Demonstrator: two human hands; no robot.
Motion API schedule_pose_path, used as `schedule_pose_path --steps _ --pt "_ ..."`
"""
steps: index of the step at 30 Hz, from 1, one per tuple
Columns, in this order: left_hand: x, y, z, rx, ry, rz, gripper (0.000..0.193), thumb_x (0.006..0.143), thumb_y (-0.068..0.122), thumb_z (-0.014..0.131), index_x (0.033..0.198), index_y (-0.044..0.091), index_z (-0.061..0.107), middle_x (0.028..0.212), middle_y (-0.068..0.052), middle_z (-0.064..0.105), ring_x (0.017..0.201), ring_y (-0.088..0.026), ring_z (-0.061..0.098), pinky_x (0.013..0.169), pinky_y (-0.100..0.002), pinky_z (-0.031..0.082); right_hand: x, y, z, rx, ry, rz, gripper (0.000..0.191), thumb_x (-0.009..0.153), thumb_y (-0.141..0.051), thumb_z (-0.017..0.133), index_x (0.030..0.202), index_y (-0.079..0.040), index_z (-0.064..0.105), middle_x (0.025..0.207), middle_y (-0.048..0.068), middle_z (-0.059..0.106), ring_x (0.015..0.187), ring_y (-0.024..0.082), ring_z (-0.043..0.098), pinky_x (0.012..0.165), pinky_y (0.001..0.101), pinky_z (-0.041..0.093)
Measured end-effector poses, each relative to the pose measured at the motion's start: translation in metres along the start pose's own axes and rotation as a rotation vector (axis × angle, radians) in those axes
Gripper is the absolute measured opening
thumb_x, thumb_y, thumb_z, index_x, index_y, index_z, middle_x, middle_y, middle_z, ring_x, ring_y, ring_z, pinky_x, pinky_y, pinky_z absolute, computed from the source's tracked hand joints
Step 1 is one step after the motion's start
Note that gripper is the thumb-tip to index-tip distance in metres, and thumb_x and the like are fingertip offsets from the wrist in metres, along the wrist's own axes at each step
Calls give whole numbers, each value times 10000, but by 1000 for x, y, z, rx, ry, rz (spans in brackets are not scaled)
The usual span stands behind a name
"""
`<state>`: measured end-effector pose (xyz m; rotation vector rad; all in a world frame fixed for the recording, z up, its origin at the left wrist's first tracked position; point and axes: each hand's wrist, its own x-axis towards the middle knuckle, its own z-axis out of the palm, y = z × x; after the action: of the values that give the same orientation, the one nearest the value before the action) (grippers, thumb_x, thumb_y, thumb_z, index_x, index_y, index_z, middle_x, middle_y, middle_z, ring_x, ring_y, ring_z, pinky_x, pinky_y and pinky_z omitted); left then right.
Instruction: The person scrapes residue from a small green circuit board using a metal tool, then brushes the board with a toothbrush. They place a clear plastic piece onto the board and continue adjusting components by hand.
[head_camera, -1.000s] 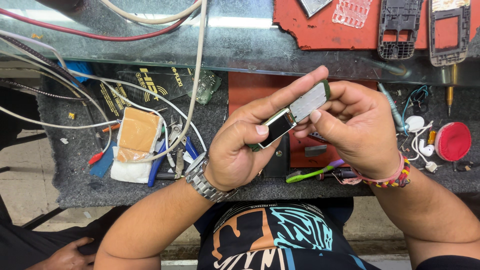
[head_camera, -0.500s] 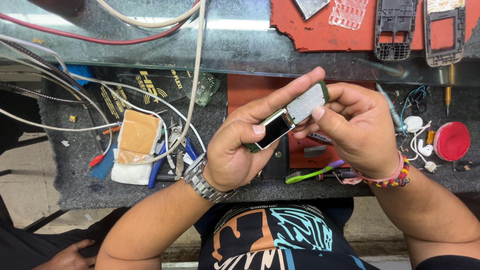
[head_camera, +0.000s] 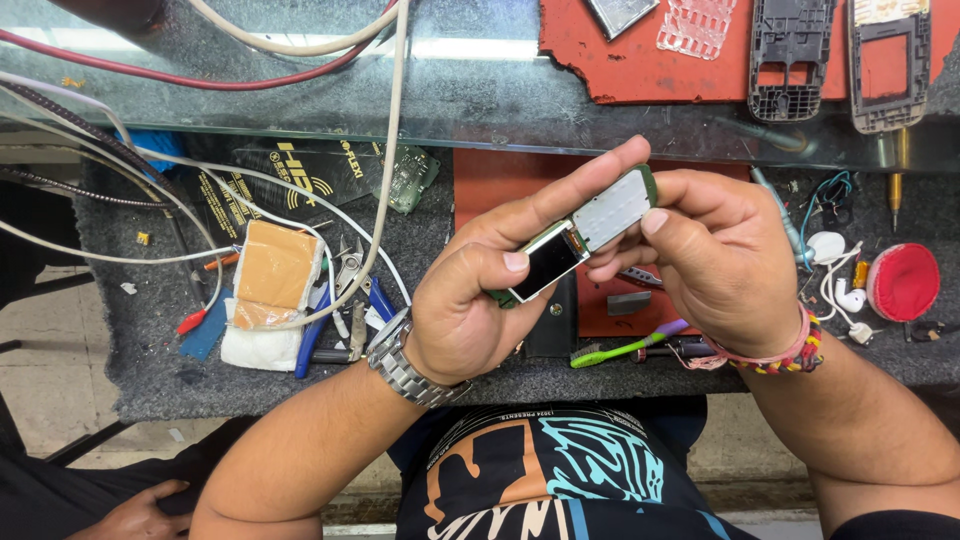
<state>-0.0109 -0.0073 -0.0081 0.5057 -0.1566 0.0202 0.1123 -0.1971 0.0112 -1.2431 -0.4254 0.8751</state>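
- Bare left hand (head_camera: 470, 310), with a silver metal link wristwatch (head_camera: 400, 360) at its seven o'clock.
- Bare right hand (head_camera: 725, 260), wearing red-and-yellow beaded bracelets (head_camera: 790, 355).
- Black T-shirt with orange, teal and white print (head_camera: 545, 480).

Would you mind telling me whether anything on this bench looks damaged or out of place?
The red mat on the glass shelf has a ragged, torn lower edge. The phone board held by the left hand and right hand is bare, without casing.

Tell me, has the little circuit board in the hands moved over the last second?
No. The circuit board sits in the same spot against the green toothbrush, held by left hand and right hand.
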Motion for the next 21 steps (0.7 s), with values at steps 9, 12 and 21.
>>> schedule_pose_path --steps 9,12,21 --pt "1 2 3 7 2 -9 733 970 250 466 1593 -123 362 1648 -190 326 1421 -213 441 1242 -338 316 -1 -1 1 -32 20 18 246 1093 -38 512 1231 141 611 1109 239 713 956 276 737 885 383 627" --pt "2 4 5 25 29 -26 775 928 255 462 1597 -121 357 1668 -208 335 1410 -218 444 1232 -345 321 0 -1 2 -15 -1 -4 241 1091 -36 512 1223 135 619 1103 232 721 952 270 747 887 375 636" --pt "1 0 1 -34 44 -60 791 898 258 473 1595 -106 385 1644 -192 367 1278 -242 500 1107 -344 397 2 -2 5 -126 94 28 241 1092 -120 609 1103 116 658 983 189 724 834 225 737 763 359 651"
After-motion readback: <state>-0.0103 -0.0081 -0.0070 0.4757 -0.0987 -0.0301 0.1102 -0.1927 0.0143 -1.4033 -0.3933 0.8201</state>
